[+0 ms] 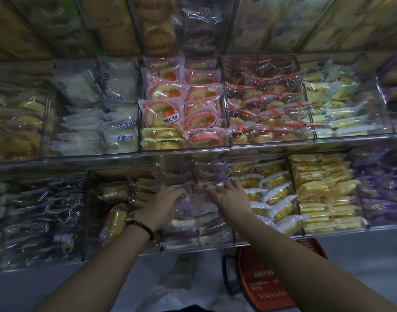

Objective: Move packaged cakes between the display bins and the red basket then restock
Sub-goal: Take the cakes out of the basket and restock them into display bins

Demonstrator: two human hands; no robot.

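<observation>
Both my hands reach into the lower middle display bin (pixel 193 247), which holds clear-wrapped cakes with purple print (pixel 212 235). My left hand (pixel 165 202), a dark bead bracelet on its wrist, lies palm-down on the packs of the left stack, fingers spread. On the right stack my right hand (pixel 230 197) rests with fingers apart, fingertips touching a pack. Whether either hand grips a pack is hidden by the wrappers. The red basket (pixel 266 287) stands on the floor below the bin, to the right, partly behind my right forearm.
Clear bins of packaged cakes fill two shelf rows: pink strawberry rolls (pixel 168 111) above, yellow cakes (pixel 274 194) right of my hands, orange-brown packs (pixel 116 212) to the left. A translucent plastic bag (pixel 177 287) lies on the pale floor between my arms.
</observation>
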